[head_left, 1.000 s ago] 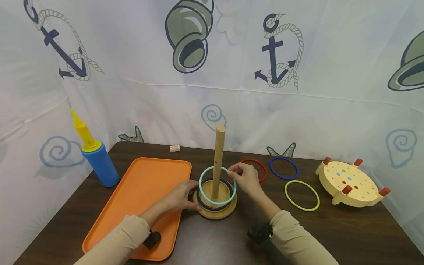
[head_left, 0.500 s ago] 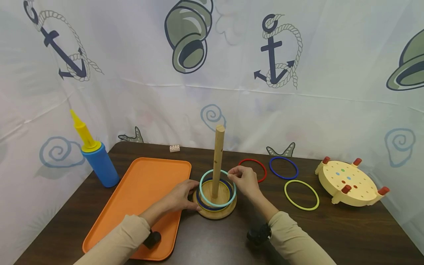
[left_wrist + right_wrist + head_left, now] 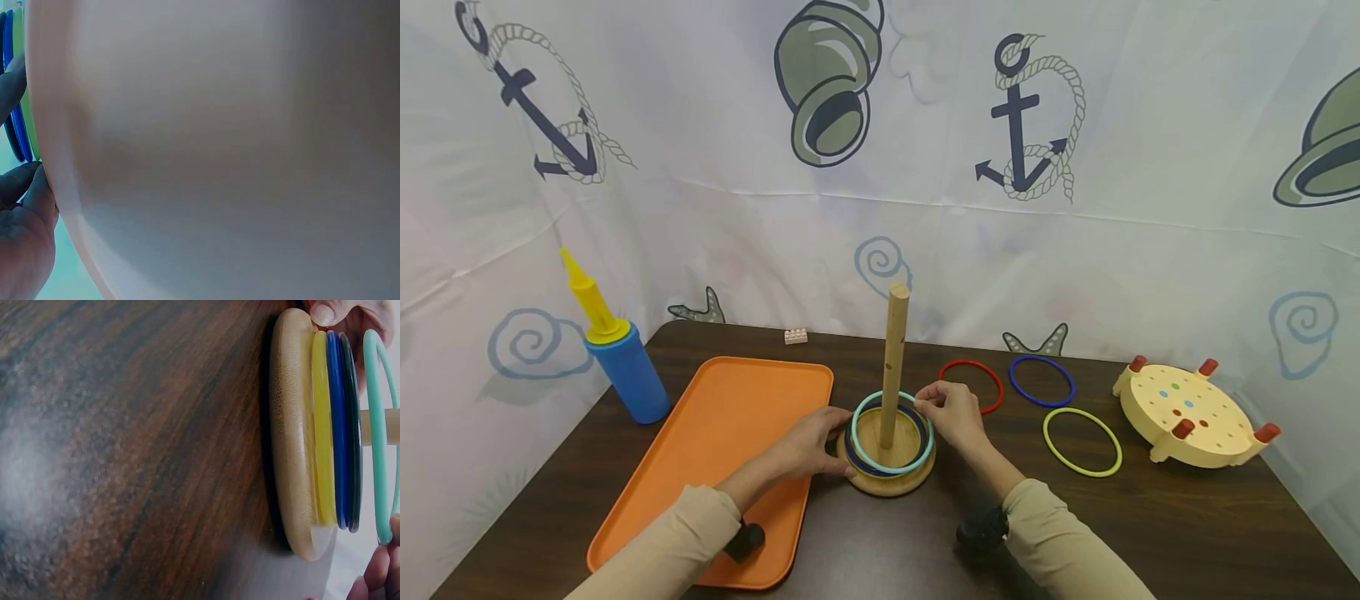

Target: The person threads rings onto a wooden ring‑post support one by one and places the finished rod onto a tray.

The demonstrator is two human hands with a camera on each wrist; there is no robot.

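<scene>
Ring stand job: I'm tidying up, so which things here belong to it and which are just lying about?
In use:
wooden ring stand
turquoise ring, in the right hand
stacked yellow ring, stacked blue ring, stacked dark ring
probably loose red ring, loose blue ring, loose yellow ring

Seemingly lying about:
orange tray
blue pump
small pale brick
cream disc with red-tipped legs

The right grip (image 3: 382,569) pinches a turquoise ring (image 3: 378,462) around the peg (image 3: 392,427), apart from three stacked rings (image 3: 338,431).
</scene>
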